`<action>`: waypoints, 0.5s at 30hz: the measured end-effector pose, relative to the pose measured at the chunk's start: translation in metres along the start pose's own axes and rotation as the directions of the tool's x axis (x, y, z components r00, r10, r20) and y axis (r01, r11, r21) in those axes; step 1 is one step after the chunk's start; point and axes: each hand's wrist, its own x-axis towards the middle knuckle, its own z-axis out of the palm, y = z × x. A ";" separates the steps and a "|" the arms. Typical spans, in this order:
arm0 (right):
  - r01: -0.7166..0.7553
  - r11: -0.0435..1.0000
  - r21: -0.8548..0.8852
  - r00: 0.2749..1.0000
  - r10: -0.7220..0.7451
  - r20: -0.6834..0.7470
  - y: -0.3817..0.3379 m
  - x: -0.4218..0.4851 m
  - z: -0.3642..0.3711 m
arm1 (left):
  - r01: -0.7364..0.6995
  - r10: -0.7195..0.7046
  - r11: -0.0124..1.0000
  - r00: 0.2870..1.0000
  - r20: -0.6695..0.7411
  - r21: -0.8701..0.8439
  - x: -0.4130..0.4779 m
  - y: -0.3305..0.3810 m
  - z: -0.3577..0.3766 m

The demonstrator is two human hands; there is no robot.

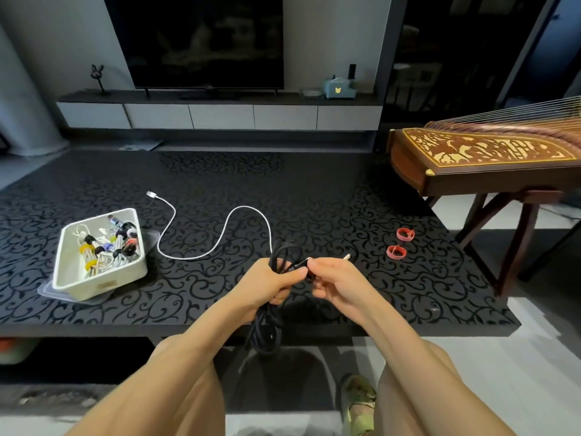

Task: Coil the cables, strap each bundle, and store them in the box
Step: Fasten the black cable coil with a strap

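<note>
Gripping the loops of a coiled black cable (266, 331) over the near edge of the table (345, 199), the left hand (269, 286) is closed around it while the right hand (337, 278) pinches its plug end, and the white box (121, 277) of strapped bundles (105, 247) sits at left.

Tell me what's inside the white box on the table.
The white box holds coiled white cables bound with coloured straps. Its floor beneath them is hidden.
</note>
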 end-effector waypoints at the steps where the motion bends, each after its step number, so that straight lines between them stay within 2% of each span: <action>1: -0.028 0.999 0.018 1.000 0.029 -0.007 0.002 0.001 -0.001 | -0.001 0.001 0.999 1.000 0.003 0.037 0.001 -0.001 0.000; 4: -0.088 0.991 0.102 0.996 0.086 0.022 0.009 0.004 -0.001 | 0.012 -0.015 0.995 0.999 0.033 0.100 0.004 -0.004 -0.003; 8: -0.104 0.964 0.244 0.993 0.085 0.088 0.009 0.001 0.002 | 0.059 -0.054 0.985 0.998 0.040 -0.159 0.009 -0.009 -0.005; 12: -0.039 0.994 0.100 0.997 0.031 0.073 0.006 -0.003 0.006 | 0.058 -0.079 0.957 0.995 -0.064 -0.283 0.012 -0.015 -0.004; 15: 0.070 0.997 -0.011 0.997 -0.069 0.039 0.002 -0.008 0.011 | 0.040 -0.068 0.944 0.995 -0.076 -0.327 0.011 -0.014 0.003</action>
